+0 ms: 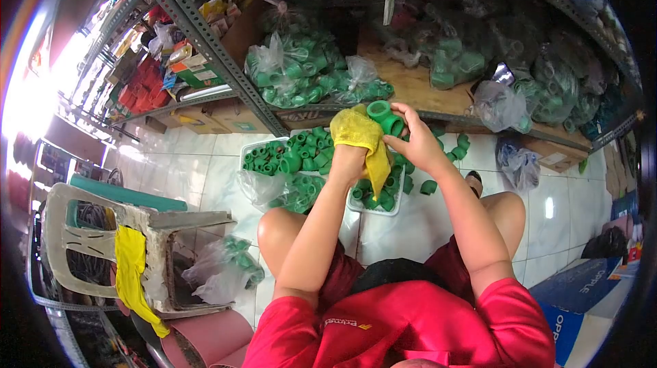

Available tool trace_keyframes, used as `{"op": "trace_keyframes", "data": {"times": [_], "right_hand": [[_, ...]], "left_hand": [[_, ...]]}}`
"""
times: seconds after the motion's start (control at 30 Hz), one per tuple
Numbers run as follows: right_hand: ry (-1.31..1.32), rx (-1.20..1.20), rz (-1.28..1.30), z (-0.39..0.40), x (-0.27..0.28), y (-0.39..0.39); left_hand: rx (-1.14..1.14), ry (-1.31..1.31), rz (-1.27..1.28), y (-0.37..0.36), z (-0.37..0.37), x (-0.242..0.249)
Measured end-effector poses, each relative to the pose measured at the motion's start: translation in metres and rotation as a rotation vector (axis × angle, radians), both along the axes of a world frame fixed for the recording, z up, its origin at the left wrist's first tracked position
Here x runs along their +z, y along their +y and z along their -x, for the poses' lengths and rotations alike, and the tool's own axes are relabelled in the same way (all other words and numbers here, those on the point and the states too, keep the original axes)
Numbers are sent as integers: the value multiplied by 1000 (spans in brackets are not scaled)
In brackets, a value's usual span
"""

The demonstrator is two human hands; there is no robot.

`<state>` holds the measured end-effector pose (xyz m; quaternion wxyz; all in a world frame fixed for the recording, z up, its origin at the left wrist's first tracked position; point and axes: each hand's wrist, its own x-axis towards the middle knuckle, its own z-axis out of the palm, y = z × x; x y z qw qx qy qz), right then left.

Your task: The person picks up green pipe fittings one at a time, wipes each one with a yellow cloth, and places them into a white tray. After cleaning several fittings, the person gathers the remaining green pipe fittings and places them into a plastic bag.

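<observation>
My left hand (348,160) grips a yellow cloth (361,134) that drapes over it and hangs down. My right hand (416,142) holds a green plastic pipe fitting (384,117) right beside the cloth, touching it. Both hands are raised over a white tray (254,144) on the floor, filled with several more green fittings (295,156). My bare knees and red shirt show below.
A metal shelf rack (205,39) stands in front, its wooden board carrying clear bags of green fittings (294,70). More bags lie on the white tiled floor. At left stands a worn plastic chair (89,231) with a yellow rag. Blue cartons (582,299) sit at right.
</observation>
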<state>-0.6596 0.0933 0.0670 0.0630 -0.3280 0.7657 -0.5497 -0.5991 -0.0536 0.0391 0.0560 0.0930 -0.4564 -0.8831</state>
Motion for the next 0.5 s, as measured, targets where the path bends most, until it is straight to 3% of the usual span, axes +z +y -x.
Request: {"op": "trace_keyframes", "data": {"times": [0.07,0.1,0.13,0.2,0.23,0.27,0.37,0.4,0.5], "right_hand": [[98,30,-31,2,2,3],[200,59,-60,2,4,5],[199,58,-60,1,8,5],[292,163,-148,-4,19,5],[289,166,-123,-7,26,5],[285,166,-124,-12,30,5],[366,134,-171,-19,31,3],[366,131,-171,-20,31,2],[436,152,-172,-24,30,-1]], "left_hand": [[159,395,927,-19,6,-33],[58,257,1065,-17,-3,-8],[57,257,1065,-18,-2,-6],[20,367,1435,-19,2,-4],[232,604,1904,-20,2,-6],[229,602,1902,-19,1,-7],[246,278,994,-6,-5,17],[244,280,994,-6,-5,19],[211,-121,861,-2,-11,37]]}}
